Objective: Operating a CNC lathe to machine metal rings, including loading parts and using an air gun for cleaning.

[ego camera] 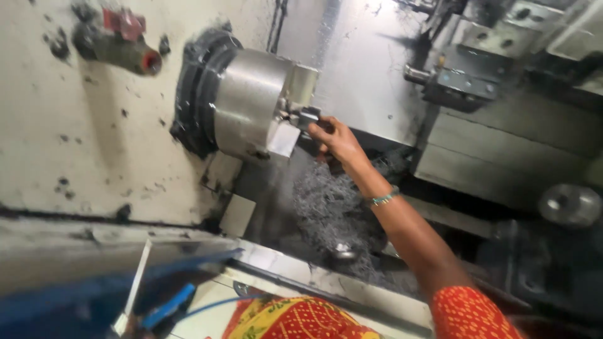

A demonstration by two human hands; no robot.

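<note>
Right hand [336, 139] reaches into the lathe enclosure at frame center, fingers closed around a small dark metal workpiece [306, 116] sitting at the face of the steel chuck [251, 103]. Part looks seated between the chuck jaws but the hand has not let go, so loading or unloading is mid-step; can't tell if it's clamped. Metal chips [326, 201] piled below. Tool turret [461, 81] parked upper right. Left hand not visible.

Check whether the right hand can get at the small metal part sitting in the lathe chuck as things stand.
Probably yes: the right hand is already at the small metal part in the chuck, fingers on or touching it, with nothing between them.
</note>
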